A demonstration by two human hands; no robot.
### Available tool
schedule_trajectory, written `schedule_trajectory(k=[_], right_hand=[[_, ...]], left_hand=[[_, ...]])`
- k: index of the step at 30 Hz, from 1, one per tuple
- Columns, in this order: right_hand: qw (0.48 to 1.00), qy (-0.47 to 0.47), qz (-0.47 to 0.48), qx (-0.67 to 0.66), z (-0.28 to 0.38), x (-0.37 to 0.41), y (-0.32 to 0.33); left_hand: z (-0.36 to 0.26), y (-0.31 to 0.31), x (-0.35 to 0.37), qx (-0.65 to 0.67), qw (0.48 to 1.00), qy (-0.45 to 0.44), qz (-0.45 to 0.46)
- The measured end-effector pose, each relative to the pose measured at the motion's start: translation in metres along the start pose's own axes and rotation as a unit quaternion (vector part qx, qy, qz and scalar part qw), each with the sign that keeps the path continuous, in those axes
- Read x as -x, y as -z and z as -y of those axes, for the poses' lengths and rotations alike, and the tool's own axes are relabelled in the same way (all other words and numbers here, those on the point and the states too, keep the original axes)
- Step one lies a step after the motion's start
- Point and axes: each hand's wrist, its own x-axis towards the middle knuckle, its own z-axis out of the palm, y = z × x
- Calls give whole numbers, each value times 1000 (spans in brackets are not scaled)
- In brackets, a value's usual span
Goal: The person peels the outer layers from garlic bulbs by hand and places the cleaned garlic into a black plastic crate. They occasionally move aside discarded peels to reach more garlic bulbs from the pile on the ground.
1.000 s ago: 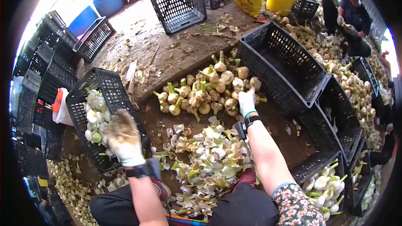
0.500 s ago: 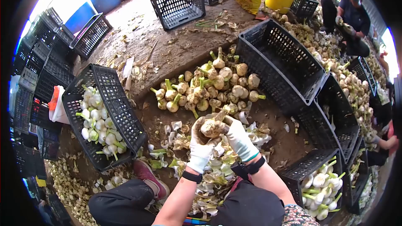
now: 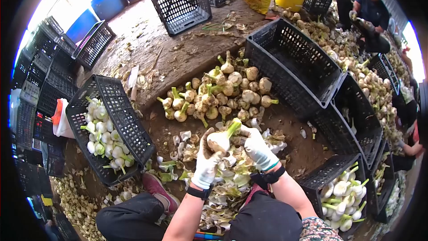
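Note:
A garlic bulb (image 3: 218, 142) with a pale, clean side and a green stem sits in my left hand (image 3: 207, 163). That hand wears a white glove with soiled fingers, which are wrapped round the bulb from the left and below. Close by on the right, beside the stem, is my right hand (image 3: 258, 149), gloved too. Its fingers are curled together; what they pinch, if anything, is hidden. Beneath both hands lies a heap of peeled garlic skins (image 3: 223, 196). Beyond them is a pile of unpeeled garlic bulbs (image 3: 218, 91).
A black crate (image 3: 129, 120) with white bulbs leans at left; another heap of white bulbs (image 3: 343, 198) fills a crate at right. Further crates (image 3: 290, 69) line the right side. A knife (image 3: 133, 80) lies on the ground. A co-worker (image 3: 372, 11) sits at the far right.
The bulb's brown, dirty outer skin has come away, showing a white surface, and its stem now points up and right. My right hand has shifted slightly off the bulb.

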Motion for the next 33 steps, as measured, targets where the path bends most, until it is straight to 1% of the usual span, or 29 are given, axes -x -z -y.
schedule_trajectory(k=[1,2,3,4,6,7,8,10,11,12,14,15,16,18,19,20,21,22,23,24,25,26,27,28,29,30,31,32,33], right_hand=[[993,80,3,91,-1,0,4],[971,158,6,180,-1,-1,8],[960,185,4,210,-1,-3,11],[960,185,6,211,-3,-1,11],[983,76,-47,162,6,10,-4],[982,87,-52,157,-3,10,-3],[982,85,-52,157,-3,13,-5],[991,50,-78,100,1,14,-10],[997,28,-33,56,19,22,-18],[998,28,-32,56,19,22,-19],[995,40,-7,86,17,21,-23],[994,43,4,100,15,22,-24],[994,43,5,99,16,23,-24],[993,36,50,102,19,25,-24],[993,37,-28,107,22,27,-26],[996,46,-77,8,22,29,-28],[993,36,-96,-59,12,26,-16],[985,25,-114,-126,-5,18,6],[970,151,-185,-46,-23,10,21],[965,61,-188,-173,-19,7,43],[978,22,-204,23,-16,9,54],[953,-17,-211,219,-12,7,59],[727,138,-269,616,-12,15,47],[728,134,-269,616,-9,17,40],[812,127,-199,534,13,21,15],[880,117,-129,441,31,26,-5],[906,98,-57,407,40,30,-16],[890,48,-50,451,50,33,-32],[891,78,-68,443,43,30,-33]], left_hand=[[-4,4,-1,76,994,79,17],[-7,7,-1,151,975,156,33],[0,11,-2,118,977,177,24],[4,12,-1,119,977,176,23],[3,0,-1,50,986,161,6],[11,0,-2,-48,995,90,-15],[15,-1,-3,-146,989,17,-36],[13,3,-4,-27,994,57,-92],[0,-3,-3,78,985,127,-92],[5,0,-1,78,985,126,-92],[12,4,1,-47,999,-21,-14],[7,-1,4,9,999,28,-46],[8,-1,1,32,998,-25,-51],[6,17,-5,58,994,87,-13],[9,21,-4,58,995,85,-14],[2,16,-3,71,995,64,-2],[-2,15,-1,84,995,44,9],[0,21,3,84,995,44,9],[3,32,6,137,987,72,32],[5,38,9,190,975,103,55],[-1,33,10,178,979,88,48],[-12,25,6,178,977,120,15],[-17,18,2,126,988,80,29],[-18,12,3,73,995,46,41],[-16,9,2,31,998,54,13],[-14,6,4,-11,998,63,-13],[-6,5,2,-19,999,35,-15],[-5,2,2,-18,999,36,-10],[-5,1,3,-2,999,31,-11]])
